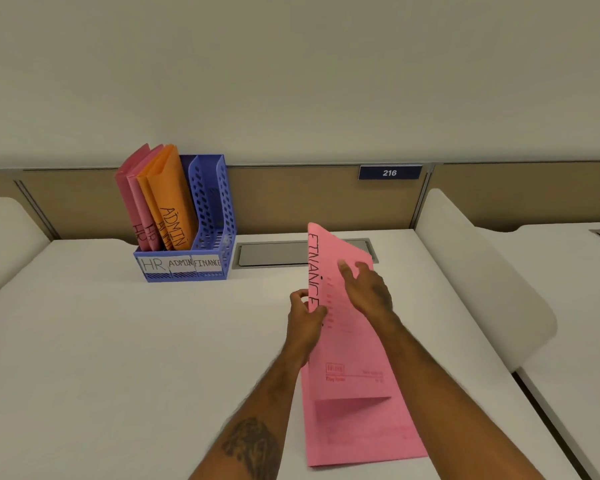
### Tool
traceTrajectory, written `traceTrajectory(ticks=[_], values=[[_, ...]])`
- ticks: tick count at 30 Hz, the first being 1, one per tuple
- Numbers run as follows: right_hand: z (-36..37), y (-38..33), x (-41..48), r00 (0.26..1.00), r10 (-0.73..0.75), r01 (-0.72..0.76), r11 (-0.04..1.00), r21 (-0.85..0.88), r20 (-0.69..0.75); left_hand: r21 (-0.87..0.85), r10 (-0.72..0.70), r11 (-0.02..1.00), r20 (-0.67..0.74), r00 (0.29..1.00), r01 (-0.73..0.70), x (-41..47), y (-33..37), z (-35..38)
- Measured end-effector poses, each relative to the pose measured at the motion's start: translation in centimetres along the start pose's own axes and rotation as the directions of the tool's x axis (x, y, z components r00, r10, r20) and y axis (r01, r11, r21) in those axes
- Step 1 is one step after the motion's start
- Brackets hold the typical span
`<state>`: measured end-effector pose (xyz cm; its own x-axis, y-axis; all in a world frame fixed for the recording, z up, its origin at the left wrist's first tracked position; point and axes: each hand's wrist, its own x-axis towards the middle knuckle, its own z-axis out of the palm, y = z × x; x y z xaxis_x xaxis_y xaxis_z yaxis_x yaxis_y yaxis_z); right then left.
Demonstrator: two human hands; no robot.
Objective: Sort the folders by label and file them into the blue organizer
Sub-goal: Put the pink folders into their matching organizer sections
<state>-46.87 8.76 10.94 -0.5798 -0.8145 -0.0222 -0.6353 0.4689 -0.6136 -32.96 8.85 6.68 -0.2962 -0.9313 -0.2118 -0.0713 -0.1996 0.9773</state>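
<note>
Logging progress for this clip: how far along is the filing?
Done: two pink HR folders and two orange ADMIN folders stand in the blue organizer. In hand: a pink FINANCE folder, left hand pinching its edge, right hand on its face. Left: the FINANCE slot looks empty; another pink sheet lies underneath.

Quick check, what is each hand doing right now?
Left hand: closed, pinching the edge of the pink paper folder marked FINANCE.
Right hand: open, fingers spread flat against that folder.
</note>
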Motion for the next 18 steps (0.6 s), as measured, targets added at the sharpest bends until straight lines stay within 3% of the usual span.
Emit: traceTrajectory(ticks=[4,9,15,18], values=[[-1.9,-7.0,0.9,0.989,-0.148,0.147,0.988,-0.052,-0.008,0.047,0.142,0.989,-0.067,0.988,-0.139,0.0,2.9,-1.4],[-2.0,-14.1,0.1,0.963,-0.267,0.260,0.954,-0.147,-0.027,0.275,0.354,0.917,-0.226,0.908,-0.289,-0.2,5.1,-4.0],[0.1,-20.6,-1.7,0.944,-0.307,0.298,0.950,-0.091,-0.117,0.462,0.514,0.820,-0.337,0.789,-0.338,0.1,5.9,-8.5],[1.2,-23.5,-2.3,0.943,-0.296,0.293,0.955,-0.042,-0.150,0.510,0.548,0.791,-0.345,0.762,-0.337,0.2,5.9,-11.2]])
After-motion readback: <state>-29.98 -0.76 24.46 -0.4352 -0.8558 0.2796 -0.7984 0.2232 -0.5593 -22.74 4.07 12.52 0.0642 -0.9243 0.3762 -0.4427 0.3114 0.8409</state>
